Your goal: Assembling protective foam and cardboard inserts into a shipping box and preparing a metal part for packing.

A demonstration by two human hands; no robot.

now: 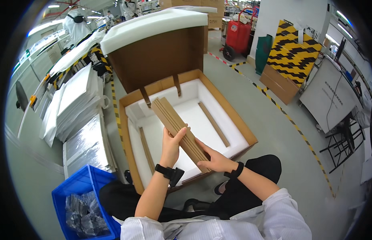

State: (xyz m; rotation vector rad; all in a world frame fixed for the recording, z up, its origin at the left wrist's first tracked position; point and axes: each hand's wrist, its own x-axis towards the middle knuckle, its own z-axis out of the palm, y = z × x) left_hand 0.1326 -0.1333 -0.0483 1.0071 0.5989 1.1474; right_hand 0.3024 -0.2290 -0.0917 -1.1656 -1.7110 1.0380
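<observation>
Cardboard strips, long, flat and brown, sit stacked as one bundle (pixel 178 129) in both hands above the open brown cardboard box (pixel 238 122) lined with white foam. The head view is the only one, so everything below comes from it.

The left hand (pixel 171 145) is curled around the bundle's middle, thumb on top and fingers under it. The right hand (pixel 215 159) is closed on the near end, cupping it from below. The bundle tilts away from the person, its far end over the box's back wall.

Risks, as I judge them: the strips are loose against one another, so a slackened grip could let them fan out and slide off the far end into the box. The far end is close to the white foam rim, and a push forward could dent or tear it. The raised brown lid (pixel 158 56) with its thick white foam pad (pixel 152 25) leans over the box on two thin props; a knock against either could bring it down on the hands.

Counts: one bundle, of several strips, too close to number. Two more brown strips lie on the foam floor, one left (pixel 146 149), one right (pixel 214 124). One box, one lid. One blue plastic crate (pixel 76 190) of dark bagged parts, lower left. One black wristband on each wrist.
</observation>
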